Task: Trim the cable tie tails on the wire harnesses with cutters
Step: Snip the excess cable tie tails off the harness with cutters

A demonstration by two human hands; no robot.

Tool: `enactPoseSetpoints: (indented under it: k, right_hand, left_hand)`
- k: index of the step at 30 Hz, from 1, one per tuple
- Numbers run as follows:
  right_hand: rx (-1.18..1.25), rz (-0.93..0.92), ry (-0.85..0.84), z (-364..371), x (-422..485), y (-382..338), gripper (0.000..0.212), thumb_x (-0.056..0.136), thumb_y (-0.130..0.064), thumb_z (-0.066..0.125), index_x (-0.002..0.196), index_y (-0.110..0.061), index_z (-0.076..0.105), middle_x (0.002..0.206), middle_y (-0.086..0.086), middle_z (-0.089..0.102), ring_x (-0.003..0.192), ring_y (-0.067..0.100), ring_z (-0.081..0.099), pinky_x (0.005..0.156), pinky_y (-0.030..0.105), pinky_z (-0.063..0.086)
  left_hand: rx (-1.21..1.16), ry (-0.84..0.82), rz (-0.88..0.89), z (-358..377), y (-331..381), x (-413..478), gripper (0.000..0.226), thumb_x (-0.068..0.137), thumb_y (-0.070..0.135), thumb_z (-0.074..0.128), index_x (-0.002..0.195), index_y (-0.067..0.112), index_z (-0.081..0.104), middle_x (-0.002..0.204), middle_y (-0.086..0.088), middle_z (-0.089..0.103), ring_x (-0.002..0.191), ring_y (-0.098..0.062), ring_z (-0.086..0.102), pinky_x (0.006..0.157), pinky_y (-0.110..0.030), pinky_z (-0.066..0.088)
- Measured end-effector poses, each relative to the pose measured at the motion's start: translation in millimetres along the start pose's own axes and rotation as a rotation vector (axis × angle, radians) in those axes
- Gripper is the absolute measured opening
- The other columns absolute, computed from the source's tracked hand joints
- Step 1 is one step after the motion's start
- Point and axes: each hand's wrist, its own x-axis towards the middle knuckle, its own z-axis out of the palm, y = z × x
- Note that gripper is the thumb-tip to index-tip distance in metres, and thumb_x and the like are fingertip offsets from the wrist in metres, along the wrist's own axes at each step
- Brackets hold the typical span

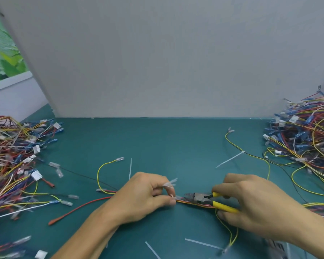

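Left hand point(144, 197) is being kept curled near the middle of the scene, its thumb and fingertips pinching a wire harness point(193, 203) together with a few pale cable tie tails point(169, 184) that are sticking out to the right above the knuckles. Just to its right, the right hand point(251, 208) is being wrapped round the yellow handles of the cutters point(200, 198), whose dark head is being pointed left along the harness, its tip just beside the left fingertips; whether the blades are parted cannot be told. Behind both hands, the far side is being closed off by a white panel point(166, 53), and everything is being carried by a green mat point(166, 143). At the left edge a tangled pile of harnesses point(13, 156) is being spread over the mat, and a second pile point(303, 139) is being heaped at the far right. A yellow and black wire point(258, 158) is being trailed out from the right pile, with an untrimmed tie point(230, 159) fastened on it. A red sleeved lead point(79, 208) is being laid to the left of the left forearm. Loose cut tails are being left scattered: one point(130, 169) beyond the left hand, two more point(202, 243) point(152, 250) near the bottom edge.
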Motion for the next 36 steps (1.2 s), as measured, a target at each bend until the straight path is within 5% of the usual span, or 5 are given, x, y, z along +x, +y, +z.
enactPoseSetpoints:
  k: [11,27,33,36]
  right_hand:
    - [0.073,0.114,-0.083,3.7,15.0,-9.8,0.032,0.073,-0.061,0.052,0.089,-0.033,0.052,0.084,-0.006,0.054,0.082,0.015,0.056,0.066,0.032,0.049]
    - [-0.134,0.022,0.097,12.4,2.4,-23.2,0.036,0.084,-0.054,0.037,0.111,-0.032,0.046,0.103,-0.01,0.046,0.093,0.016,0.05,0.063,0.03,0.031]
    - [-0.182,-0.006,0.121,11.0,2.6,-26.8,0.017,0.069,-0.047,0.058,0.078,-0.033,0.06,0.074,-0.01,0.053,0.064,0.019,0.058,0.045,0.027,0.027]
    - [-0.163,-0.001,0.103,10.5,0.9,-27.7,0.02,0.074,-0.048,0.057,0.087,-0.033,0.06,0.082,-0.01,0.055,0.074,0.019,0.059,0.049,0.029,0.033]
  left_hand:
    - [-0.118,0.028,-0.031,-0.3,-7.1,0.0,0.011,0.088,0.031,0.065,0.079,0.024,0.065,0.054,0.008,0.028,0.055,-0.012,0.027,0.055,-0.027,0.026]
    - [-0.105,0.033,-0.065,0.2,-8.5,3.0,0.013,0.087,0.033,0.065,0.078,0.024,0.064,0.054,0.008,0.028,0.054,-0.011,0.029,0.055,-0.027,0.029]
    - [-0.117,0.03,-0.069,0.3,-8.8,3.3,0.012,0.087,0.032,0.065,0.078,0.024,0.064,0.054,0.008,0.028,0.054,-0.011,0.029,0.055,-0.027,0.028]
    - [-0.116,0.031,-0.07,0.6,-9.0,3.2,0.013,0.087,0.033,0.065,0.078,0.025,0.064,0.054,0.008,0.028,0.054,-0.011,0.029,0.055,-0.026,0.028]
